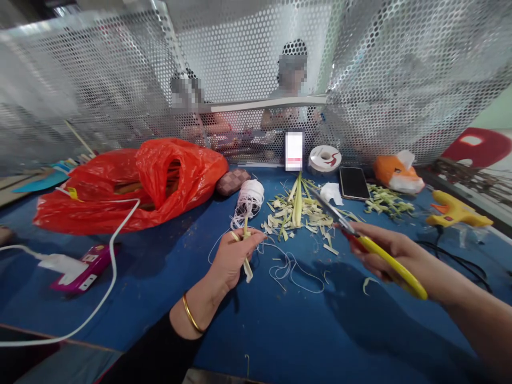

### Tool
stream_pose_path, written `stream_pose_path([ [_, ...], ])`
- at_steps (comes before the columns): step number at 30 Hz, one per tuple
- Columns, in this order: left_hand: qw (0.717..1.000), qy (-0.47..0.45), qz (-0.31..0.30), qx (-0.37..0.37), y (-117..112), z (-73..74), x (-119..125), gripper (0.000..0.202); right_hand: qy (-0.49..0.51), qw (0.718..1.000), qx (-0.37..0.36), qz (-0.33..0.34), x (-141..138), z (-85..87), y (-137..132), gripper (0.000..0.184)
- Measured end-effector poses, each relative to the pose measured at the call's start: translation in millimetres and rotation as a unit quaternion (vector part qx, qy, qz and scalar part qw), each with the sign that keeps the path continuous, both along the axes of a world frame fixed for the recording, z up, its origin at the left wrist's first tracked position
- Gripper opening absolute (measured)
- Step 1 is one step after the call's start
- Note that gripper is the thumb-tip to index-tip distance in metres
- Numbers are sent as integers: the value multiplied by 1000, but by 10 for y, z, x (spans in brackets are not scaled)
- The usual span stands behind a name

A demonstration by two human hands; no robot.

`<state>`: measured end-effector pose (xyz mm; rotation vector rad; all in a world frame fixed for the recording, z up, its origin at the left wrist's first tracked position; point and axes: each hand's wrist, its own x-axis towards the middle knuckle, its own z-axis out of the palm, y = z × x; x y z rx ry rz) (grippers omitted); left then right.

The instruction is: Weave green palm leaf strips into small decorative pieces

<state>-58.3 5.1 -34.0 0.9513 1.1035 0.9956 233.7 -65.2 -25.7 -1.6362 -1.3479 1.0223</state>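
My left hand, with a gold bangle at the wrist, pinches a small bundle of pale leaf strips, whose ends stick out above and below the fingers. Fine white thread trails over the table around it. Just beyond these fingers stands a spool of white thread. In my right hand is a pair of scissors with a yellow handle, its blades pointing away and left. The blade tips lie over a heap of cut leaf pieces. A longer yellow-green leaf piece rests on that heap.
At left lie a red plastic bag, a purple power strip and a white cable. Along the back are a tape roll, a phone and an orange tissue pack. A yellow glue gun lies right. Behind the perforated screen are people.
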Motion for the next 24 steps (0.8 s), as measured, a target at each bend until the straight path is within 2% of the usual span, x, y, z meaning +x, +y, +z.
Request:
stream_pose_path([
  [1, 1000, 0, 4, 2, 2, 2, -1, 23, 86, 993, -66, 53, -84, 15, -37, 54],
  [3, 1000, -5, 12, 3, 6, 7, -4, 25, 194, 964, -125, 134, -235, 40, -105, 63],
  [6, 1000, -15, 19, 2, 8, 13, -11, 26, 258, 937, -145, 186, -361, 63, -176, 71],
  [9, 1000, -15, 14, 5, 7, 8, -15, 25, 239, 933, -165, 214, -385, 77, -192, 67],
  [15, 1000, 9, 4, 13, -8, -12, -3, 25, 171, 934, -180, 258, -448, 82, -148, 71],
  [18, 1000, 19, -5, 12, -13, -19, 2, 25, 154, 940, -173, 250, -541, 83, -124, 69],
  [24, 999, 33, -11, 19, -5, -21, 4, 24, 181, 942, -164, 230, -662, 74, -77, 71],
])
